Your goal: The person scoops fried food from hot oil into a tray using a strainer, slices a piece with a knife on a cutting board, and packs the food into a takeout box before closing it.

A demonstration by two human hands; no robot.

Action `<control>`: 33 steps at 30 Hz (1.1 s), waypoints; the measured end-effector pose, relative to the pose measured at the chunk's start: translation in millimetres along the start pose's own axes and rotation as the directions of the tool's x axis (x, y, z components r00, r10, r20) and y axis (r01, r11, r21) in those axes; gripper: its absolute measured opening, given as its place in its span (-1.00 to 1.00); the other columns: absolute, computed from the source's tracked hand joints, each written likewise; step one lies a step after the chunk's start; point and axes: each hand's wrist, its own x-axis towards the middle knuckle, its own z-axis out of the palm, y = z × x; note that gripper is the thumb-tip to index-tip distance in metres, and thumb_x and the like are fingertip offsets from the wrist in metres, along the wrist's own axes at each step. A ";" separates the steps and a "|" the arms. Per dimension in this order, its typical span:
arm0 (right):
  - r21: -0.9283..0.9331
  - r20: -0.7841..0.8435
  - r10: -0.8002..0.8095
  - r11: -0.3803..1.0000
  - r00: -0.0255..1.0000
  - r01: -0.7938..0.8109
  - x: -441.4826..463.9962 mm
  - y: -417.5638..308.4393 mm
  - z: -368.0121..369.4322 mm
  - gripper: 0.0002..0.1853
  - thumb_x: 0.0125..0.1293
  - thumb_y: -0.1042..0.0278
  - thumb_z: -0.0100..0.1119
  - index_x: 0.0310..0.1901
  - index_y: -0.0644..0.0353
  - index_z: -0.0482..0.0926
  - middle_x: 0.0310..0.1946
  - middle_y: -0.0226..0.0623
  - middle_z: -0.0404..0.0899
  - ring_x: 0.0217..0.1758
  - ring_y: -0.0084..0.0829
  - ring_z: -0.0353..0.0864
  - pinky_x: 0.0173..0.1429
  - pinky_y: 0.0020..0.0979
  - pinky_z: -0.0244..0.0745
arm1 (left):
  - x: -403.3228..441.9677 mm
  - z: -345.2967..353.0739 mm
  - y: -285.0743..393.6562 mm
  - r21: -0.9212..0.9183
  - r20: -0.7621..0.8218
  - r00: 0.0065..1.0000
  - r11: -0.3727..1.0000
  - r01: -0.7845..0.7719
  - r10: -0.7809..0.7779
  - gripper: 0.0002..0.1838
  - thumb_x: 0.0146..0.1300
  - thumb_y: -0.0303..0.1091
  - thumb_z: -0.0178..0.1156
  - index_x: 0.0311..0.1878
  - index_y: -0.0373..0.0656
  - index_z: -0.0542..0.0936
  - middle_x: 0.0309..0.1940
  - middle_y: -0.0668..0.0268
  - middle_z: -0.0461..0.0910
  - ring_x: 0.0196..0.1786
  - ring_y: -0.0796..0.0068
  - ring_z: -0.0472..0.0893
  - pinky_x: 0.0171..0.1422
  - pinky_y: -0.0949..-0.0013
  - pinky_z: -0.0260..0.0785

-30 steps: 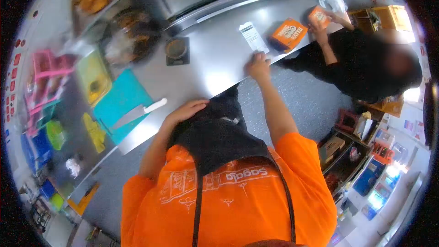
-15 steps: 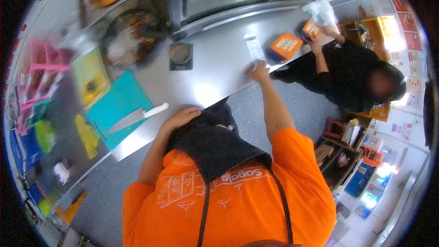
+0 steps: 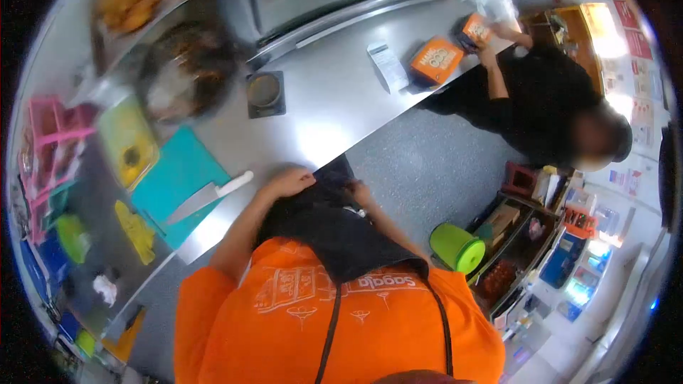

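My left hand (image 3: 293,182) is at the left edge of my black apron (image 3: 313,213), close to the counter's front edge, fingers curled against the cloth. On the apron's other side, my right hand (image 3: 360,193) is closed at the fabric, its fingertips partly hidden. A white kitchen knife (image 3: 203,198) lies on a teal cutting board (image 3: 160,178) left of my left hand. The printed paper slip (image 3: 388,67) lies on the steel counter (image 3: 320,110), away from both hands. Beside it stands an orange printed box (image 3: 436,60).
A co-worker in black (image 3: 541,107) holds another orange box (image 3: 474,28) at the counter's right end. A dark square container (image 3: 266,94) sits on the counter. Left are a yellow tray (image 3: 128,139) and yellow glove (image 3: 135,233). A green bin (image 3: 455,247) stands on the floor.
My right hand has let go of the paper slip and drawn back to the apron. The left hand's fingers have curled in. The view has shifted, bringing the green bin into sight.
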 end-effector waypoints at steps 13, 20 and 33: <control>-0.036 -0.190 0.260 0.962 0.947 -0.272 -17.2 36.5 -44.2 -0.76 0.22 0.20 0.12 -0.18 0.13 0.64 -0.22 -0.11 0.66 -0.15 -0.15 0.64 -0.01 -0.26 0.50 | 34.0 10.1 -5.3 0.343 -0.255 0.959 0.939 -0.030 0.123 -0.66 0.17 -0.06 0.20 -0.43 -0.18 0.68 -0.48 0.06 0.62 -0.34 0.02 0.60 -0.16 0.03 0.41; 0.146 -0.466 0.159 0.984 0.870 -0.102 16.4 25.0 -81.4 -0.63 0.14 0.34 0.23 0.02 0.14 0.51 -0.18 -0.14 0.58 -0.19 -0.20 0.61 -0.07 -0.25 0.49 | 44.3 10.2 5.3 0.359 -0.321 0.945 0.931 0.066 0.056 -0.60 0.20 -0.03 0.17 -0.46 -0.23 0.68 -0.46 0.00 0.61 -0.30 0.00 0.61 -0.10 0.03 0.42; -0.313 -0.753 -0.402 0.915 0.521 0.254 121.7 -85.4 -325.7 -0.39 -0.06 0.73 0.04 0.16 0.31 0.38 -0.09 0.02 0.41 0.03 -0.05 0.41 0.19 -0.19 0.30 | 100.7 -11.1 87.2 0.448 -0.303 0.950 0.869 0.208 -0.071 -0.58 0.25 -0.04 0.12 -0.35 -0.27 0.64 -0.33 -0.02 0.63 -0.16 -0.05 0.59 -0.01 0.02 0.41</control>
